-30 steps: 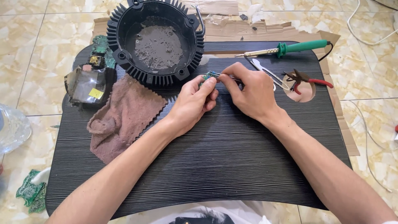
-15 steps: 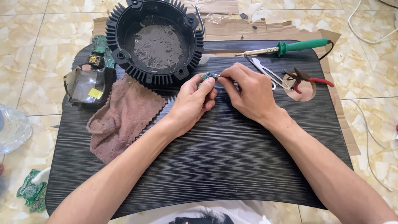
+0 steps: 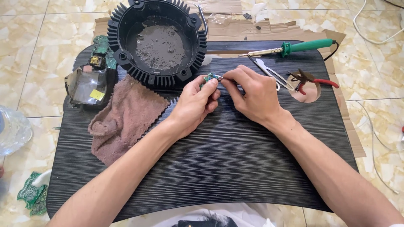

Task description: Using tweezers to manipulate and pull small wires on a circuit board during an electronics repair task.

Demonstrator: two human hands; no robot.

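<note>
Nearest the camera, both forearms stretch out over the ribbed black lap tray [image 3: 219, 168], and compared with a second ago almost nothing has shifted: the hands sit in the same spot at the tray's centre, only the fingers have nudged a touch. The left hand [image 3: 195, 103] is closed, pinching a small green circuit board [image 3: 208, 77] between thumb and fingertips, while the right hand [image 3: 254, 94] is closed too, its thumb and forefinger nipping a thin silvery lead or pin at the board's edge; what exactly it is, I cannot tell. So the fine work on that board goes on, steady and unhurried. At nine o'clock from the hands lies a crumpled brown rag [image 3: 124, 117], and beyond it at ten o'clock a battered electronic module [image 3: 88, 86] with a yellow patch. Straight ahead at twelve o'clock stands the round black finned housing [image 3: 158, 42], dusty inside, close to the knuckles and crowding the space. Out at two o'clock rest white tweezers [image 3: 271, 73], red-handled cutters [image 3: 313, 80] and a green-handled soldering iron [image 3: 294, 47], all clear of the hands.
</note>
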